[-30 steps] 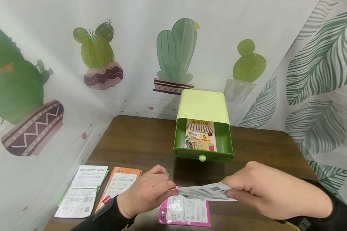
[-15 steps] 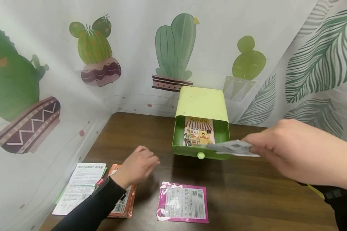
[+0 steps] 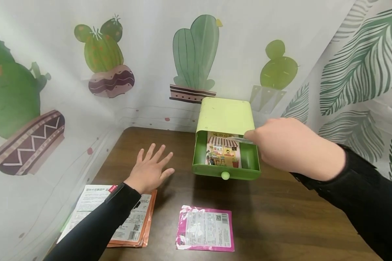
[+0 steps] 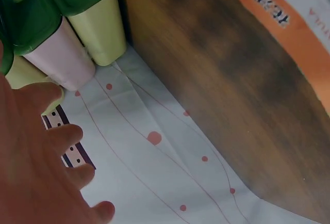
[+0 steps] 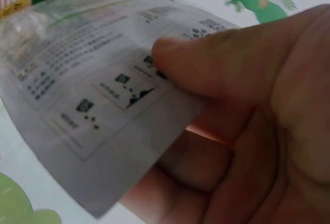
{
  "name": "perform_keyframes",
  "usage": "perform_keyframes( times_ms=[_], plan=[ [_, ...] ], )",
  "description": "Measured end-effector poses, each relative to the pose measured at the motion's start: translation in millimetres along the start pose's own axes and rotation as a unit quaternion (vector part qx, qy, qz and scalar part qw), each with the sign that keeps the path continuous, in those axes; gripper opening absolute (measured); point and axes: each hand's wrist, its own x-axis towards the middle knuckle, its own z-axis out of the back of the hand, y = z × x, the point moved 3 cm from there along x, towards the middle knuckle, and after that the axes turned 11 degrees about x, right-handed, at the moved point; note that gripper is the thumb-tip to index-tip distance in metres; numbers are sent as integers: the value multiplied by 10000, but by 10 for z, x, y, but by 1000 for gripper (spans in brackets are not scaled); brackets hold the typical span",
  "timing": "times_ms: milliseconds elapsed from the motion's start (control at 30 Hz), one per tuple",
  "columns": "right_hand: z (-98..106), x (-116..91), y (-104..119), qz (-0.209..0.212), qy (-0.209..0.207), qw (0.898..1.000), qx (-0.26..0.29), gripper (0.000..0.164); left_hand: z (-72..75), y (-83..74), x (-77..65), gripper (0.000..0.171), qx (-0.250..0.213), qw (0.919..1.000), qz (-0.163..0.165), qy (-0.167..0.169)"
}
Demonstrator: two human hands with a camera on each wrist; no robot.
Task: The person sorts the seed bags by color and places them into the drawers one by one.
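My right hand (image 3: 290, 148) pinches a white printed seed packet (image 5: 77, 74) between thumb and fingers. In the head view the packet is nearly edge-on, over the pulled-out green drawer (image 3: 227, 173); the hand hides part of it. A colourful picture packet (image 3: 223, 152) lies inside this drawer. My left hand (image 3: 148, 171) has its fingers spread and holds nothing, left of the drawer unit. Near its wrist lie orange seed packets (image 3: 140, 221) and white ones (image 3: 88, 199), partly covered by the forearm. A magenta packet (image 3: 205, 228) lies on the table in front of the drawer.
The pale yellow top casing (image 3: 227, 114) stands at the back of the brown table (image 3: 281, 217), against a cactus-print curtain (image 3: 150, 54). In the left wrist view, a pink casing (image 4: 62, 56) sits among yellow ones with green drawers.
The left hand let go of the white packet, moved up and left, and spread its fingers. The right hand carried the packet forward and then in over the drawer.
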Motion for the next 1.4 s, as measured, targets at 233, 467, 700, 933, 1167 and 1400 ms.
perform_keyframes(
  times_ms=[233,467,700,933,1167,1400],
  plan=[
    [-360,267,54,270,248,9993,1,24,-7,30,26,69,16,9998,151,115],
    [-737,391,62,780,-83,9966,-240,26,-22,36,10,69,80,9997,165,180],
    [-924,490,49,759,226,9969,2,21,-59,53,-6,70,165,9993,226,251],
    [-1009,629,-21,513,818,9943,458,18,-87,25,-18,69,76,9991,264,334],
    [-1120,747,-128,529,1681,9786,1066,18,-89,19,-30,69,-28,9988,276,414],
    [-1185,807,-167,924,2296,9596,1338,14,-128,0,-46,69,-42,9985,284,465]
  ],
)
